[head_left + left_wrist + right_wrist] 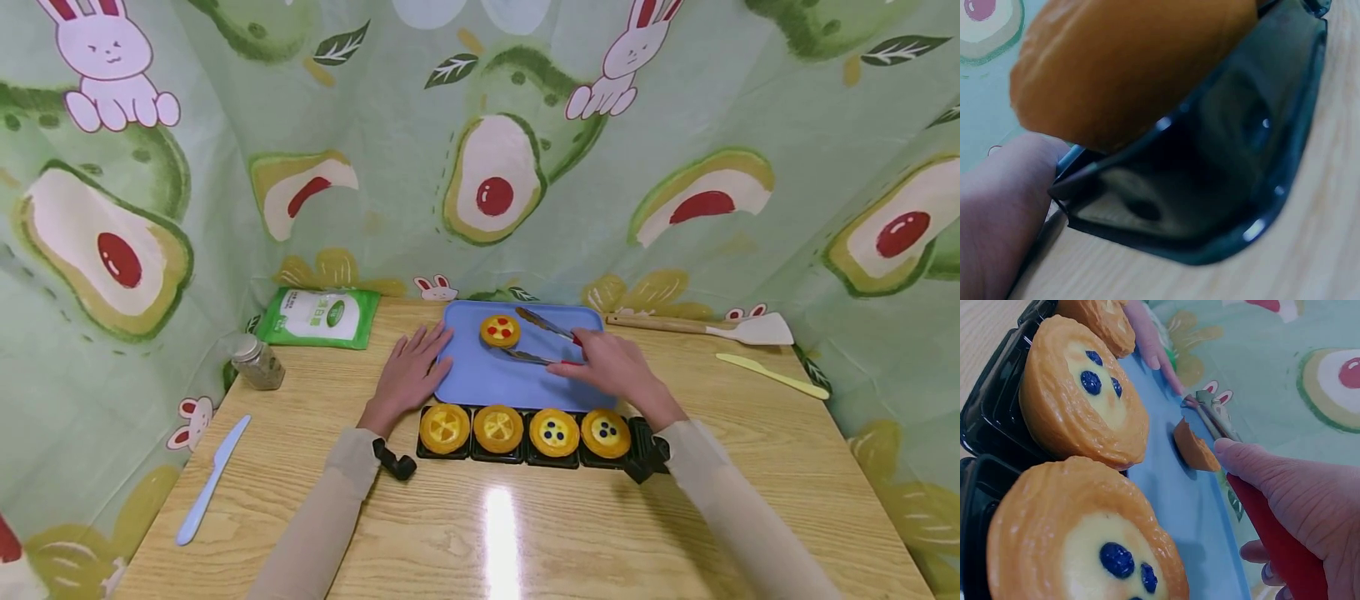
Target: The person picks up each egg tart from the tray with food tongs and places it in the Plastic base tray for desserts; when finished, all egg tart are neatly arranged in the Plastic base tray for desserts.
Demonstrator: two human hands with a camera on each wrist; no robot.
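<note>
My right hand grips a pair of tongs by the red handles. The tong arms are spread over the blue tray. A tart with red fruit pieces sits on the tray by the tong tips, one arm's tip right at its lower edge and the other beyond its upper right. My left hand lies with fingers extended at the tray's left edge. In the left wrist view, a tart in a black plastic holder covers most of that hand.
Several tarts in black holders line the tray's near side, some blueberry-topped. At left are a green-and-white packet, a glass shaker jar and a blue knife. A wooden-handled spatula and yellow knife lie right.
</note>
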